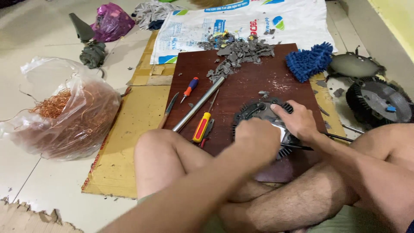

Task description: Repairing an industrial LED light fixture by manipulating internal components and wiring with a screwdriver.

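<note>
A round black finned motor part (254, 110) lies on a dark brown wooden board (241, 86) in front of my crossed legs. My left hand (256, 140) is closed in a fist over the part's near side; what it grips is hidden. My right hand (297, 121) presses on the part's right side, fingers curled over its top. A thin dark rod (336, 138) sticks out to the right from under that hand.
On the board lie a yellow-handled screwdriver (202, 125), a small red-and-blue screwdriver (189, 88), a metal rod (198, 104), a knife (169, 110) and grey debris (239, 49). A blue mitt (308, 60), another finned part (379, 101) and a bag of copper wire (69, 116) surround it.
</note>
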